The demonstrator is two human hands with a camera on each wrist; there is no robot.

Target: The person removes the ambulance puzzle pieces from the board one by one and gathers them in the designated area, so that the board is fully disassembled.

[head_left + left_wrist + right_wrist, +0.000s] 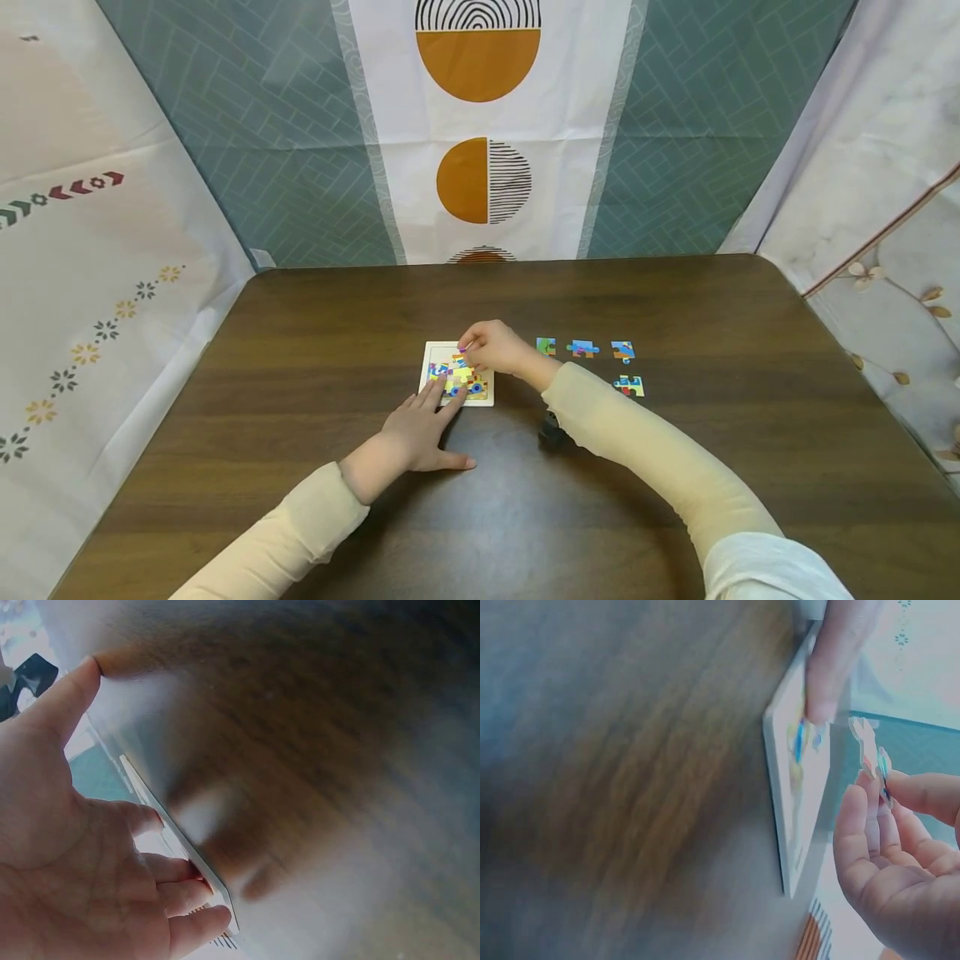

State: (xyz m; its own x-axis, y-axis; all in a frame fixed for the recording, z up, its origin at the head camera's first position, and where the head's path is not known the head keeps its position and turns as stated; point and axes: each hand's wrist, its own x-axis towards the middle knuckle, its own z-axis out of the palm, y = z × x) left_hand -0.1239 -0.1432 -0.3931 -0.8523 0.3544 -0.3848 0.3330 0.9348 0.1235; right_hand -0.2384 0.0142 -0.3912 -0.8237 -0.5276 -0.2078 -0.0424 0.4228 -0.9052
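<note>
A small jigsaw puzzle tray (486, 402) with a pale frame lies on the table, partly filled with colourful pieces. My left hand (420, 432) rests its straight fingers over the tray's near left part, its thumb spread out to the right over the table. In the left wrist view the fingertips (217, 919) reach the tray's edge. Above the tray's upper right, my right hand (491, 346) pinches a jigsaw piece (864, 746) between thumb and fingers. The right wrist view shows that piece raised off the tray and tilted, its picture side mostly hidden.
Right of the tray lie several loose jigsaw pieces: a green one (546, 346), a blue one (582, 348), another blue one (622, 350) and a multicoloured one (630, 385). A black device (551, 429) sits under the right wrist. Patterned curtains stand behind the brown table (337, 317).
</note>
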